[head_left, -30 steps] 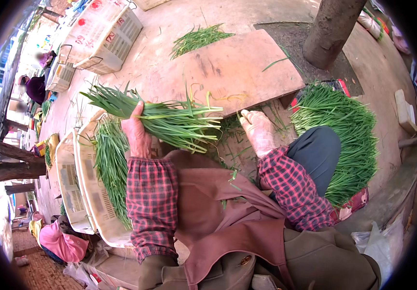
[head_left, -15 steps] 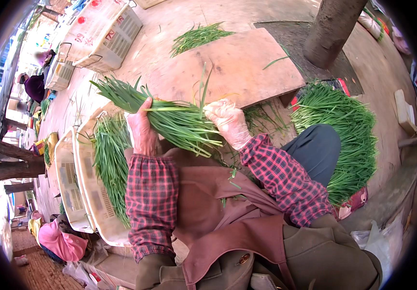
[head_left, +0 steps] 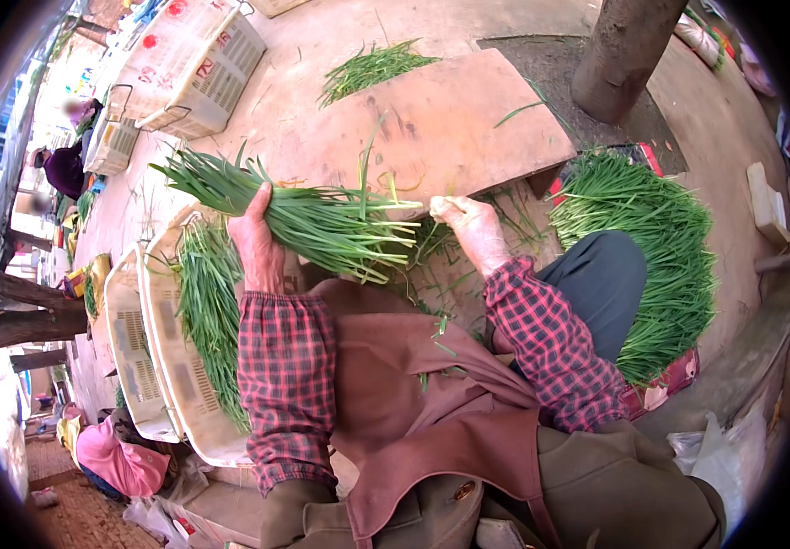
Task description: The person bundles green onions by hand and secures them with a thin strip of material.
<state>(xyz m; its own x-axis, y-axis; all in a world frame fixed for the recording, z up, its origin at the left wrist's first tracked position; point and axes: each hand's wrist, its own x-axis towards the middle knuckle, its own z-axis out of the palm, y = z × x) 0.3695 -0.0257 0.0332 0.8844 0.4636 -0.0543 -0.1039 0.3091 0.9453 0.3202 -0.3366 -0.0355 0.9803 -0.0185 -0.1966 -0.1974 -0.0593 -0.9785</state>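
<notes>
At the far left a tree trunk (head_left: 29, 316) is leaning into view, and below it a person in pink (head_left: 125, 457) is bending low. Farther up, a pale slatted crate (head_left: 203, 78) is standing on the ground. Nearer us, two pale plastic crates (head_left: 184, 366) are sitting close together, and long green stalks (head_left: 210, 306) are lying in the closer one.

With our left hand (head_left: 257, 240) we are gripping a bundle of green leafy stalks (head_left: 322, 215), thumb over the top. We are holding it above our lap, just before the near edge of the low wooden tabletop (head_left: 440, 119); its leafy tips are pointing left, its pale ends right, and one blade is sticking up. A small green heap (head_left: 376, 71) is lying beyond the tabletop.

Our right hand (head_left: 475, 231) is hanging just beside the pale ends, apart from them; its fingertips are drawing in against the thumb, and we are failing to tell whether they are pinching anything.

Beside our dark trouser knee (head_left: 601, 284), a large green pile (head_left: 655, 261) is spreading, and a whitish block (head_left: 768, 209) is lying farther right.
</notes>
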